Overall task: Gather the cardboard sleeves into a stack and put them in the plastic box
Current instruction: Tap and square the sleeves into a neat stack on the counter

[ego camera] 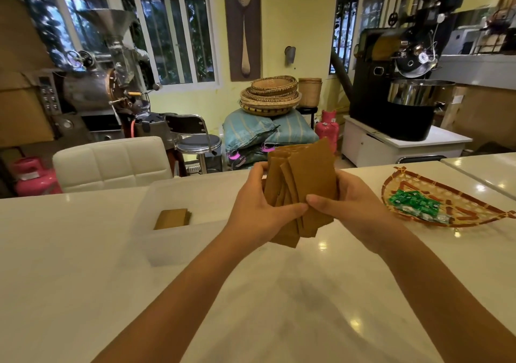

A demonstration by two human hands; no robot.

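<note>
Several brown cardboard sleeves (307,175) stand fanned and uneven above the white counter, held between both hands. My left hand (257,206) grips their left side with the thumb across the front. My right hand (346,200) clasps their right side, its thumb meeting the left one low on the bundle. To the left stands the translucent plastic box (173,245), open on top. A small flat stack of sleeves (172,219) lies inside it near the front left.
A woven tray (458,217) with green wrapped candies sits on the counter at the right. A white padded chair (111,161) stands behind the counter's far edge on the left. The glossy white counter (251,307) spreads in front of me.
</note>
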